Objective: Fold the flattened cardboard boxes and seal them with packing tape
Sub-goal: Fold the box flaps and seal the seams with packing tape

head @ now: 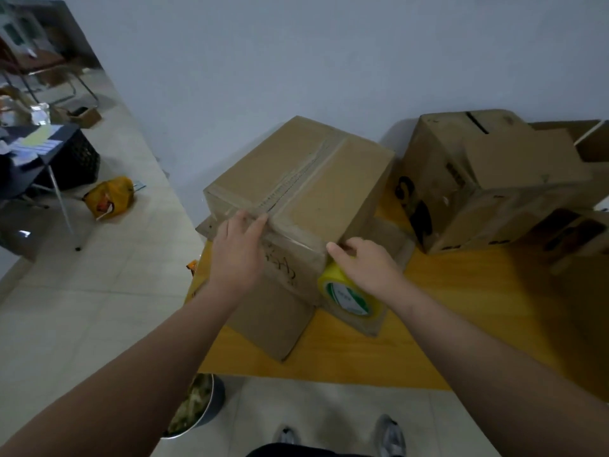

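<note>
On the right side of the yellow bench (428, 324), far from the person, stand other cardboard boxes (487, 179), one with dark print on its side, and they lie close to the box that is worked on. On the tiled floor (99, 308) to the left there is a yellow bag (110, 197), a black crate (79, 159) under a small table, and near the person's shoes a metal bowl (194, 407) with some food in it. A white wall (296, 61) is behind the bench. Both bare forearms reach forward from the near edge of the picture. The left hand (239, 249) lies flat with fingers together on the near top edge of the folded box (296, 186), pressing where the tape comes over the edge. The right hand (365, 262) holds a roll of packing tape (349, 291), yellow with a green and white core, at the near right corner of the same box; its fingers are curled around the roll and the thumb points left along the box edge. The folded box stands in the middle of the bench, on top of flattened cardboard (273, 321). Its top flaps are closed, and a strip of clear tape runs along the middle seam from far to near. On its near side there is some handwriting.
</note>
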The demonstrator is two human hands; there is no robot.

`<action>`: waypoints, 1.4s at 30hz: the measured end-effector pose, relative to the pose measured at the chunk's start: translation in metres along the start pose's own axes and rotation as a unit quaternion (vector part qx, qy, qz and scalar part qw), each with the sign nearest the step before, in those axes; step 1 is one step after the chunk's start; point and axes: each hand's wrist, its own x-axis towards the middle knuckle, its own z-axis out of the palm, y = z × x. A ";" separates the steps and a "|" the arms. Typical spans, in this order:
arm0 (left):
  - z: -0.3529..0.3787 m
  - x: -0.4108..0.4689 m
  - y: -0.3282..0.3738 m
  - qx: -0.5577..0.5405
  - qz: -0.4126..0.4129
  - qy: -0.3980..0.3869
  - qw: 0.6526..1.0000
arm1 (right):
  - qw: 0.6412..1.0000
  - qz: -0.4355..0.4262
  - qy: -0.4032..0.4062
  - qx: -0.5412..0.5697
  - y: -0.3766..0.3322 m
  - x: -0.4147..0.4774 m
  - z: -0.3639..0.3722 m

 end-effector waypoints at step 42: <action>0.093 -0.061 0.180 -0.453 -0.501 0.146 0.723 | 0.778 -0.605 0.002 -0.168 0.042 0.085 -0.013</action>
